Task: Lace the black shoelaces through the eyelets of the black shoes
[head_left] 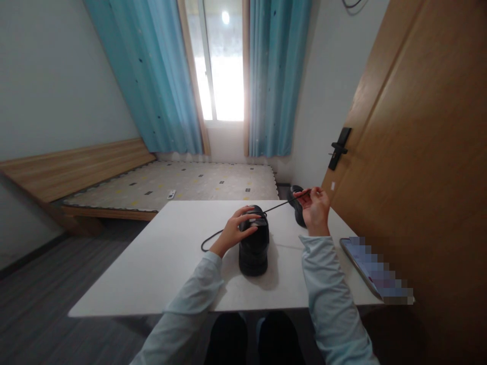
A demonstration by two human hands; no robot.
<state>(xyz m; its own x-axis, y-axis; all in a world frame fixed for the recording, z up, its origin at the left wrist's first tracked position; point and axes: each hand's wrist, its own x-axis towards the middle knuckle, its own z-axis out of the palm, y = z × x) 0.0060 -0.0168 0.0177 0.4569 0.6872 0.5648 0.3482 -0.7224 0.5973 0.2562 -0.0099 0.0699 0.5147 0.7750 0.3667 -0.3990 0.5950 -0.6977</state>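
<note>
A black shoe (254, 256) stands on the white table (160, 263), its heel end toward me. My left hand (233, 230) grips the shoe from the left, fingers laid across its upper near the lacing. Pinched in the fingers of my right hand (315, 213) is the end of a black shoelace (280, 205), stretched up and to the right from the shoe. Another length of lace (207, 242) loops out on the table at the left. Partly behind my right hand lies a second black shoe (299, 217).
At the table's right edge lies a flat tablet-like device (365, 266), its screen blurred out. Beyond the table is a bed (205, 180) with a small white object (171, 194) on it. A wooden door (418, 152) stands close on the right.
</note>
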